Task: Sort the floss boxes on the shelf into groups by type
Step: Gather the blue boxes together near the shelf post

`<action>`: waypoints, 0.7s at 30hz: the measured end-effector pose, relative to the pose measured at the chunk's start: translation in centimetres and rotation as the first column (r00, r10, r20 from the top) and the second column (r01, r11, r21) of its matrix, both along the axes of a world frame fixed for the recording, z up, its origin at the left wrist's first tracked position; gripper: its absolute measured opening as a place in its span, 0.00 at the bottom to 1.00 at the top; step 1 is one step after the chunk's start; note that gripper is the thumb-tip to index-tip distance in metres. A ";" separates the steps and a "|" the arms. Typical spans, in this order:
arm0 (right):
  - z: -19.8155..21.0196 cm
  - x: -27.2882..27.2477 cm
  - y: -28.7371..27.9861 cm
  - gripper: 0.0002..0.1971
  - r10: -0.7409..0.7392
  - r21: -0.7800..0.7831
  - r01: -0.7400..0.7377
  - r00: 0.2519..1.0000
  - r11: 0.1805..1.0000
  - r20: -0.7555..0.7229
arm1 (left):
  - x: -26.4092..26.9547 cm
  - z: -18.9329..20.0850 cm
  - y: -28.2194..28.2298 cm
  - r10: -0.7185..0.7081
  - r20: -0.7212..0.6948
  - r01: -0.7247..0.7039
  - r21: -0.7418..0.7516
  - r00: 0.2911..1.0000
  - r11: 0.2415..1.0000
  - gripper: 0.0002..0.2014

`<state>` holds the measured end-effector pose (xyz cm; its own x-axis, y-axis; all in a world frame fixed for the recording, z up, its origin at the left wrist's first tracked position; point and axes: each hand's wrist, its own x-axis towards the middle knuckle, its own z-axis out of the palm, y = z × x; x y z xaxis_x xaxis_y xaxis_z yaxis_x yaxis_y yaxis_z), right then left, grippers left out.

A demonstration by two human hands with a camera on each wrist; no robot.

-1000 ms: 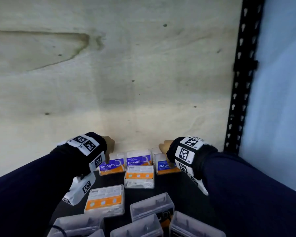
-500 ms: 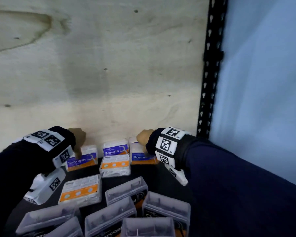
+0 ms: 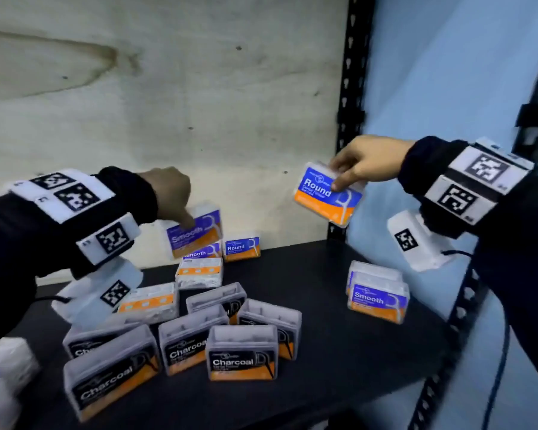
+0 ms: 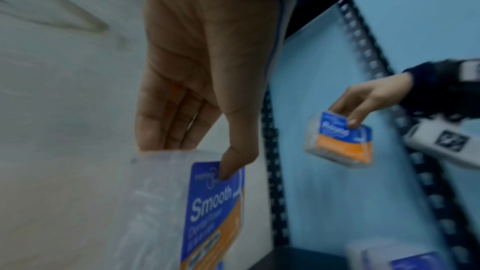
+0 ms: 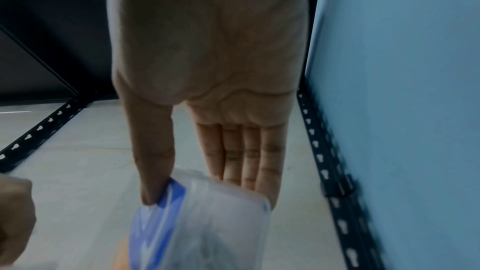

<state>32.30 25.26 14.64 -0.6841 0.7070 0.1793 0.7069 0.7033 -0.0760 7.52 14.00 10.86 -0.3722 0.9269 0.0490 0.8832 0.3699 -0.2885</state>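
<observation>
The left hand [image 3: 168, 190] pinched a Smooth floss box [image 3: 196, 232] in its grip, lifted above the black shelf [image 3: 323, 352]. The right hand [image 3: 365, 159] pinched a Round floss box [image 3: 325, 198], raised near the shelf upright [image 3: 351, 119]. Charcoal boxes [image 3: 241, 355] stood grouped in front.

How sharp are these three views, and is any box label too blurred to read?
Head view: mostly sharp; the "Round" box in the right hand and the Charcoal boxes read clearly, though the right frame edge smears. Left wrist view: motion-blurred, yet "Smooth" under the left hand is legible. Right wrist view: the held box is blurred and its label unreadable.
</observation>
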 end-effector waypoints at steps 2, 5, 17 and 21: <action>0.0 1.9 -0.7 0.17 -0.055 0.017 0.055 0.998 0.998 -0.007 | 3.6 0.3 -0.4 -0.070 0.023 0.069 0.052 0.997 0.996 0.19; -0.1 4.1 -1.7 0.16 -0.117 0.005 0.117 0.993 0.993 -0.023 | 8.9 0.0 -0.7 -0.162 0.073 0.158 0.058 0.984 0.986 0.22; -2.6 7.9 -2.4 0.16 -0.173 -0.078 0.175 0.985 0.981 0.029 | 20.8 -7.9 3.7 -0.383 0.170 0.389 -0.005 0.908 0.921 0.18; -3.1 8.7 -2.5 0.17 -0.173 -0.097 0.177 0.984 0.979 0.048 | 21.7 -8.6 4.7 -0.377 0.167 0.386 -0.019 0.911 0.922 0.16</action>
<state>41.02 22.80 11.52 -0.5532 0.8294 0.0772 0.8221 0.5586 -0.1099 29.22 18.73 2.24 0.0113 0.9994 -0.0313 0.9895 -0.0156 -0.1436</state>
